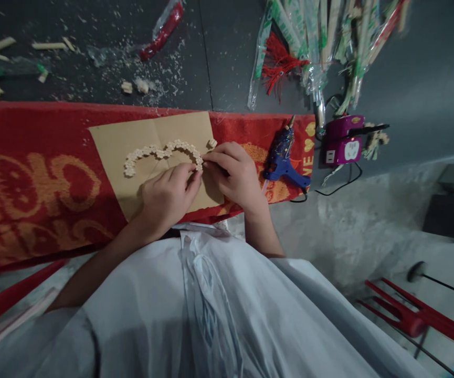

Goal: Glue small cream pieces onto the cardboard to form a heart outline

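A creased tan paper sheet (124,139) lies on a red towel. On it runs a wavy, heart-top-shaped row of small pale bundled pieces (177,144). My left hand (167,191) is closed, its thumb and forefinger pinching the right end of this row. From the other side, the bent fingers of my right hand (234,173) come together at the same end; whatever lies between its fingertips is too small to make out. One loose pale bundle (211,143) sits on the sheet just above my right fingers. A blue glue gun (284,157) rests to the right of that hand.
The red towel (33,131) covers the front table edge. Pale sticks (49,46), crumbs and a red-handled tool (161,31) lie on the dark table (227,52). Wrapped bundles (301,31) and a purple box (342,139) with a cord are at right. A red stool (415,315) stands below.
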Demonstrator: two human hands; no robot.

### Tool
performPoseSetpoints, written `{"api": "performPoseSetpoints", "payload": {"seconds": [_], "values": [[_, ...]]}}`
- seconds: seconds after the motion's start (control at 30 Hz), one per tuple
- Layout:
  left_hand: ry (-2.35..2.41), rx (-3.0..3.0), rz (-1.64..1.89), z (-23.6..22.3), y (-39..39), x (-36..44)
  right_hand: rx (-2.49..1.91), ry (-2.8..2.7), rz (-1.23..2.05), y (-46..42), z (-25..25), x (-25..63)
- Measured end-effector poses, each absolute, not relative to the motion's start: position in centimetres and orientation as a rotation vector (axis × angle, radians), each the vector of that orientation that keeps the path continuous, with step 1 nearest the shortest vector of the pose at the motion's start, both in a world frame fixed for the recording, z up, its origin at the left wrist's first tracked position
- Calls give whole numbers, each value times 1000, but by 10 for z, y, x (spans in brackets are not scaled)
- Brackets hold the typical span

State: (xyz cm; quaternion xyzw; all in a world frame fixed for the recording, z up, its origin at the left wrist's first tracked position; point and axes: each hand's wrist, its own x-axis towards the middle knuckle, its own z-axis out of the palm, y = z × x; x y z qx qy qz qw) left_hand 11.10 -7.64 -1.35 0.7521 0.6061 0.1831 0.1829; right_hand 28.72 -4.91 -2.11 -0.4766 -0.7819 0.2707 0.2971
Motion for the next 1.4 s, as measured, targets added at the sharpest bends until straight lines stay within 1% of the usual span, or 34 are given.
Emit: {"api": "performPoseSetpoints", "payload": {"seconds": [0.2,0.37,0.47,0.57,0.67,0.77,1.07,1.27,1.4], "values": [[1693,2096,516,-10,-80,109,-1265,-2105,772,-50,-14,292],[1574,2172,484,11,-73,95,-1297,-2136,763,-51,-14,290],[1440,2298,399,29,-51,84,-1340,-2138,730,-53,-16,287],[1313,2391,240,39,-22,80,-1377,-2126,691,-56,-17,284],[1116,2480,126,38,2,82,-1393,-2110,676,-58,-17,282],[1041,2528,52,30,15,86,-1406,-2094,674,-59,-18,280],[1093,2434,165,16,25,89,-1439,-2061,593,-59,-19,274],[1076,2318,343,3,29,87,-1426,-2059,518,-59,-20,272],[1085,2233,385,-3,29,86,-1414,-2050,522,-59,-20,272]]}}
